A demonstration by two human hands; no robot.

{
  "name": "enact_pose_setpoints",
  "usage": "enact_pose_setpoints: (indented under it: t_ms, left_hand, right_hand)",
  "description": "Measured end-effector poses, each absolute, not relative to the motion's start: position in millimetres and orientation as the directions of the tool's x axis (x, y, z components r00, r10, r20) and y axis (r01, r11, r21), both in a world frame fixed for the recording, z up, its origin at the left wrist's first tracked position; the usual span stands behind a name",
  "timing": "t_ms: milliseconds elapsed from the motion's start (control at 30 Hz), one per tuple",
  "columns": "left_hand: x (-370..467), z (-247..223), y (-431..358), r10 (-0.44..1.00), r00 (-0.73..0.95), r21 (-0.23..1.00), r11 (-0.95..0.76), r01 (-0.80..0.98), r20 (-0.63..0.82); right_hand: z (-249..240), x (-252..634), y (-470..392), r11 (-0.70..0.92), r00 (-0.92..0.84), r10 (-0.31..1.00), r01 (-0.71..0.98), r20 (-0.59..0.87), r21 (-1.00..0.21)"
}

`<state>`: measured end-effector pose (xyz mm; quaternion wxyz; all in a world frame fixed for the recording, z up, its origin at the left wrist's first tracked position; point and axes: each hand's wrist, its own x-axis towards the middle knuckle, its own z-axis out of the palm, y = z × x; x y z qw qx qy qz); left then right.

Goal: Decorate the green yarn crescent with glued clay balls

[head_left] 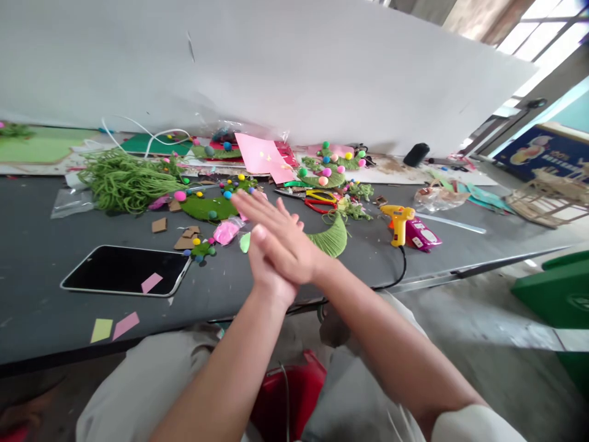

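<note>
Palm to palm, my two hands meet above the table's front part. My right hand [288, 242] lies across the other with its fingers stretched out flat. Beneath it is my left hand [269, 276], its thumb up and a few straight fingertips showing behind; the rest is covered. Nothing can be seen between the palms. Just behind the hands lie a green yarn-wrapped crescent [334, 238], a pink packet [226, 232] and a green leaf shape [209, 209] with pompoms. Scissors with red and yellow handles [319, 197] rest farther back.
A phone [124, 270] lies at left, near paper pieces [102, 330]. Green yarn [126, 184] is heaped behind it. At right are a yellow glue gun [398, 221] with a black cord and a purple packet [421, 235]. A white board [276, 67] stands behind the table.
</note>
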<state>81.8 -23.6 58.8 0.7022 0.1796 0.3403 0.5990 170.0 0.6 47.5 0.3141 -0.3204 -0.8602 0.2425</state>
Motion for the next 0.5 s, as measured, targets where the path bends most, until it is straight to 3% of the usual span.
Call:
enact_pose_setpoints:
  t_ms: [100, 167, 233, 367, 500]
  left_hand:
    - [89.0, 57.0, -26.7, 0.938, 0.131, 0.432, 0.269, -0.861, -0.322]
    - [88.5, 56.7, -25.6, 0.920, 0.197, 0.293, 0.303, -0.907, -0.339]
    - [87.2, 55.9, -23.4, 0.914, 0.204, 0.255, 0.303, -0.918, -0.350]
    - [88.4, 52.4, -21.8, 0.885, 0.169, 0.329, 0.330, -0.885, -0.433]
    - [85.2, 51.5, -22.6, 0.894, 0.175, 0.529, 0.391, -0.753, -0.412]
  right_hand:
    - [45.8, 187.0, 15.5, 0.544, -0.510, 0.810, 0.473, 0.289, -0.693]
    - [45.6, 198.4, 19.9, 0.483, -0.471, 0.838, 0.403, 0.276, -0.778]
    - [47.4, 205.0, 18.4, 0.440, -0.410, 0.860, 0.294, 0.304, -0.849]
    - [49.0, 212.2, 14.7, 0.399, -0.271, 0.897, 0.162, 0.348, -0.902]
    - [44.6, 234.7, 19.7, 0.345, -0.091, 0.939, 0.222, 0.333, -0.912]
